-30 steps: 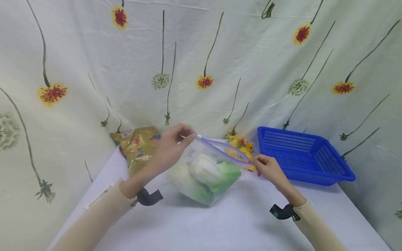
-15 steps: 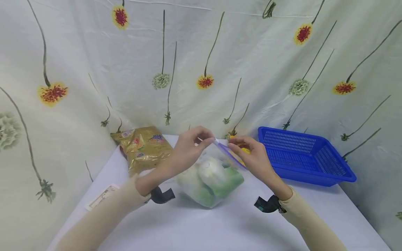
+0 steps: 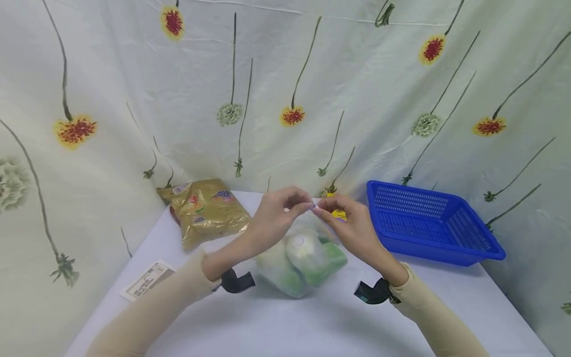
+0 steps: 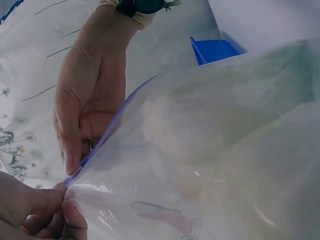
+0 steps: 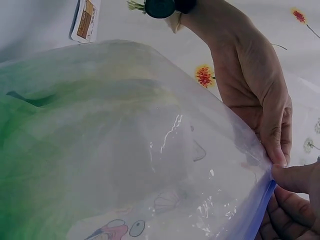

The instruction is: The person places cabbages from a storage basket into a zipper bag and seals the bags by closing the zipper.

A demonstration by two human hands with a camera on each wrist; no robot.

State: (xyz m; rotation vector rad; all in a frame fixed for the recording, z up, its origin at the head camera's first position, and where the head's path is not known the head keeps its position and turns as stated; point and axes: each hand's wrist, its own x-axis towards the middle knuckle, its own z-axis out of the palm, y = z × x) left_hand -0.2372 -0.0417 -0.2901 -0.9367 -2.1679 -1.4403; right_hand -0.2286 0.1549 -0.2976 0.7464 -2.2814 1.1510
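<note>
A clear zip bag with a purple zip strip stands on the table. Inside it are white-and-green leafy vegetables that look like cabbages. My left hand pinches the zip strip between thumb and forefinger at the top of the bag. Close beside it, fingertips nearly meeting, my right hand also pinches the strip. In the right wrist view the zip strip runs down from both hands' fingertips. Cartoon prints show on the plastic. In the head view the hands hide most of the bag's top.
At the back left lies a gold printed packet. A blue plastic basket stands at the right. Behind my right hand a yellow packet is partly hidden. A printed white card lies near my left sleeve.
My left hand has moved right, and my right hand has moved left from the strip's far end until both meet. The bag's mouth, gaping a second ago, is now mostly hidden behind the hands.
</note>
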